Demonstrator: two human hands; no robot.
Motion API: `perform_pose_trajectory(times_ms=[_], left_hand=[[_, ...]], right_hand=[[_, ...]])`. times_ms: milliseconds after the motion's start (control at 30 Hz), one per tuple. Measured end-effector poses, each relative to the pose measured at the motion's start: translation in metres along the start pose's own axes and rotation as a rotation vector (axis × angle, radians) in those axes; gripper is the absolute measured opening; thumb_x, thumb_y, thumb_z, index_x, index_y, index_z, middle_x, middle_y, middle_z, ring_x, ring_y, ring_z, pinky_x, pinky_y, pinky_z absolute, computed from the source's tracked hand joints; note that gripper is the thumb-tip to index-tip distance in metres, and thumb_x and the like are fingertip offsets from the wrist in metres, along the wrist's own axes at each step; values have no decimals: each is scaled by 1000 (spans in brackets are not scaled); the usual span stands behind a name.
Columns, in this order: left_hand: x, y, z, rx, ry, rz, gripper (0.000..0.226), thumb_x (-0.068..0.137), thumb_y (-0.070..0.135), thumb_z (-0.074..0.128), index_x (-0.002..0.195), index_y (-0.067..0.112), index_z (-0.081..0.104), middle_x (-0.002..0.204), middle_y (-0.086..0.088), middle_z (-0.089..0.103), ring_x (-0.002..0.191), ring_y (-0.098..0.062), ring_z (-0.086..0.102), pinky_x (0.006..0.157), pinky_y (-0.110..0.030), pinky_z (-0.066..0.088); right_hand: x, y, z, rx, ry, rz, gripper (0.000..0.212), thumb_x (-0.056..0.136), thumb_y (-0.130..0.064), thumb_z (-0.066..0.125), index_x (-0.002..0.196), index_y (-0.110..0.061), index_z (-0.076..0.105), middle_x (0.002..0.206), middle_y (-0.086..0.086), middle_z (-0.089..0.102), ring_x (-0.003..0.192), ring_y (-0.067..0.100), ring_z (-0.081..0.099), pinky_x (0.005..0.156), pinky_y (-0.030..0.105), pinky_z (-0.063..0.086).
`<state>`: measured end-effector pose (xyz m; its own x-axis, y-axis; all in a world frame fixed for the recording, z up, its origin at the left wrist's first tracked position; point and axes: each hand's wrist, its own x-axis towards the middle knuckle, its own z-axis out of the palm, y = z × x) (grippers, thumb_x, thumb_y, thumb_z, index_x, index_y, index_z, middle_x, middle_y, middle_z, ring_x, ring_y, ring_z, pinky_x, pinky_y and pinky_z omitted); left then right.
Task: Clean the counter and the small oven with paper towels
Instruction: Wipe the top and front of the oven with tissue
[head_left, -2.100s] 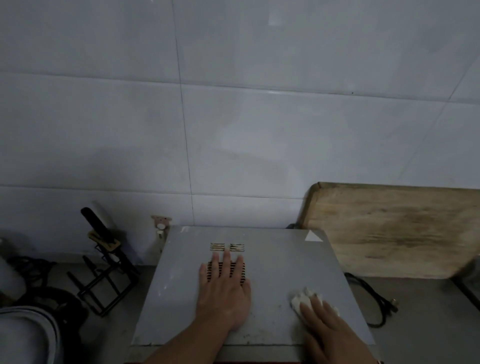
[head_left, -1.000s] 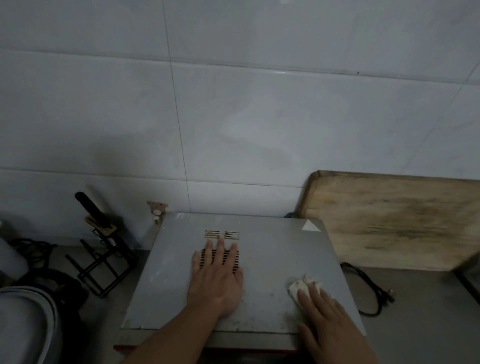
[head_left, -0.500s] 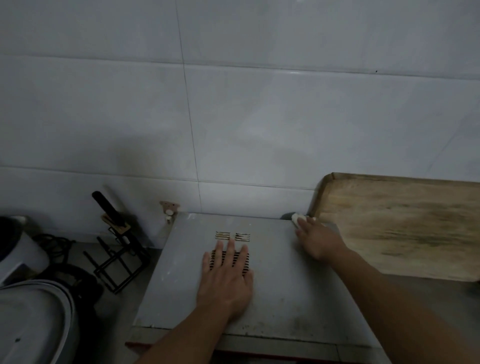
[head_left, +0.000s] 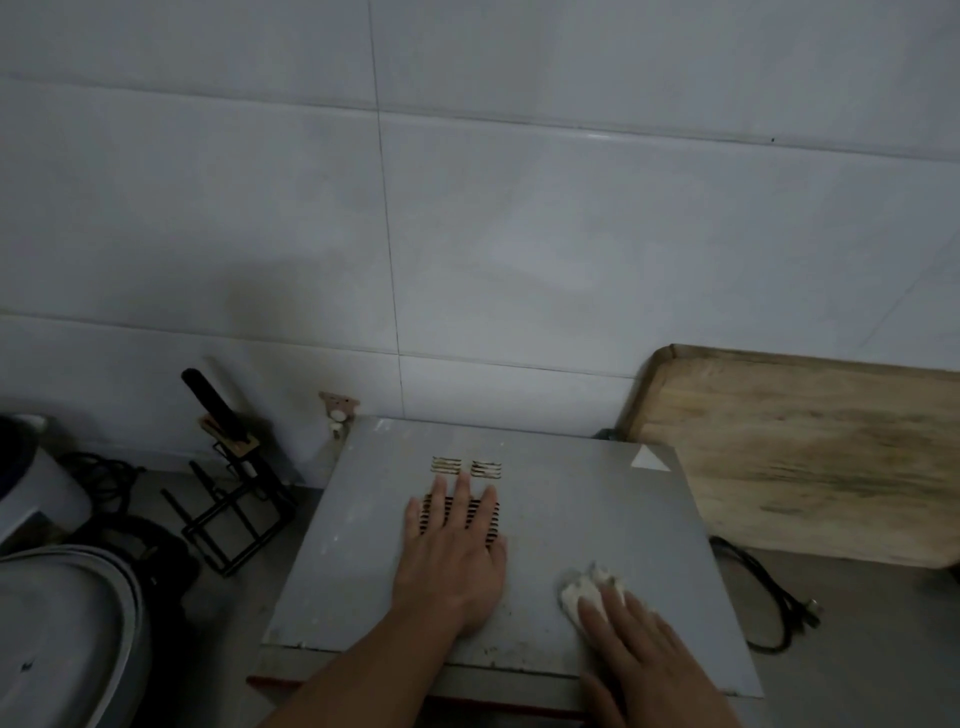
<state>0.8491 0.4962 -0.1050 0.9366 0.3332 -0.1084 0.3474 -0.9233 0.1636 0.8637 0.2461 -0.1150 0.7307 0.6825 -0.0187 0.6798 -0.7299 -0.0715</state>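
Observation:
The small oven (head_left: 566, 514) stands against the tiled wall, and I look down on its grey metal top with vent slots near the back. My left hand (head_left: 452, 556) lies flat on the top, fingers straight over the dark vent slots. My right hand (head_left: 634, 644) presses a wadded white paper towel (head_left: 579, 592) onto the near right part of the top, fingers straight over it. Only the front edge of the towel shows past my fingertips. Dark specks dot the top's near edge.
A wooden cutting board (head_left: 810, 462) leans on the wall at the right. A black power cord (head_left: 769, 597) lies on the grey counter (head_left: 857, 649) beside the oven. At the left stand a black wire rack (head_left: 228, 509) and a white appliance lid (head_left: 62, 634).
My right hand has slid the paper towel from the oven top's far right corner back to its near right part. My left hand has stayed flat on the vents.

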Motion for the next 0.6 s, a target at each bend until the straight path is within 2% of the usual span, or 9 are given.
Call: perform_pose_trajectory(times_ms=[33, 133, 167, 233, 300, 333, 400, 467, 600], left_hand=[[0, 0, 0, 2, -3, 0, 63, 101, 55, 10, 157, 37, -13, 165, 3, -24, 151, -23, -24, 121, -52, -10], [0, 2, -1, 6, -6, 1, 63, 101, 55, 9, 157, 36, -13, 165, 3, -22, 151, -23, -23, 122, -52, -9], [0, 2, -2, 9, -5, 0, 63, 100, 55, 9, 157, 37, -12, 165, 3, -22, 151, -23, -23, 122, -52, -9], [-1, 2, -3, 10, -11, -3, 63, 101, 55, 9, 157, 37, -13, 165, 4, -23, 151, -22, -24, 122, -52, -9], [-1, 2, -3, 7, -11, -5, 63, 101, 55, 9, 157, 38, -13, 165, 4, -24, 151, -22, -24, 122, -51, -10], [-1, 2, -3, 5, -10, -6, 63, 101, 55, 9, 157, 38, -13, 164, 4, -24, 151, -22, -24, 122, -51, -10], [-1, 1, -3, 1, -14, -5, 63, 101, 55, 9, 157, 37, -13, 164, 4, -24, 151, -22, -24, 122, -51, -10], [-1, 1, -1, -5, -17, -1, 63, 101, 55, 10, 157, 37, -13, 165, 3, -23, 151, -22, -24, 122, -51, -10], [0, -1, 1, -14, 3, 4, 64, 100, 55, 11, 158, 36, -10, 166, 3, -20, 151, -22, -23, 122, -52, -9]], right_hand=[[-5, 2, 0, -16, 3, -10, 64, 98, -62, 17, 153, -32, 28, 134, 1, 62, 112, 20, 67, 95, 26, 33], [7, 12, -15, 66, 22, 44, 58, 100, -57, 15, 133, -34, 57, 128, -1, 66, 107, 18, 69, 86, 24, 51], [17, 16, -21, 74, 20, 79, 56, 100, -55, 21, 130, -30, 61, 132, 1, 64, 112, 20, 67, 87, 29, 54], [44, 26, -30, 51, 39, 150, 57, 97, -51, 28, 145, -28, 45, 151, 4, 46, 135, 22, 49, 104, 37, 43], [79, 50, -33, 44, -18, 219, 64, 97, -54, 21, 156, -28, 19, 163, 6, 21, 148, 24, 24, 118, 39, 26], [99, 63, -34, 51, -33, 255, 68, 95, -57, 15, 156, -27, 15, 163, 7, 18, 149, 26, 21, 119, 39, 24], [137, 87, -40, 97, -27, 324, 70, 93, -59, 13, 155, -26, 19, 161, 10, 23, 146, 30, 25, 117, 40, 28], [164, 103, -44, 135, -58, 368, 58, 100, -48, 25, 152, -24, 25, 158, 12, 29, 143, 31, 31, 113, 40, 29], [173, 107, -45, 140, -35, 377, 52, 102, -40, 31, 151, -22, 28, 155, 15, 33, 141, 33, 33, 111, 41, 31]])
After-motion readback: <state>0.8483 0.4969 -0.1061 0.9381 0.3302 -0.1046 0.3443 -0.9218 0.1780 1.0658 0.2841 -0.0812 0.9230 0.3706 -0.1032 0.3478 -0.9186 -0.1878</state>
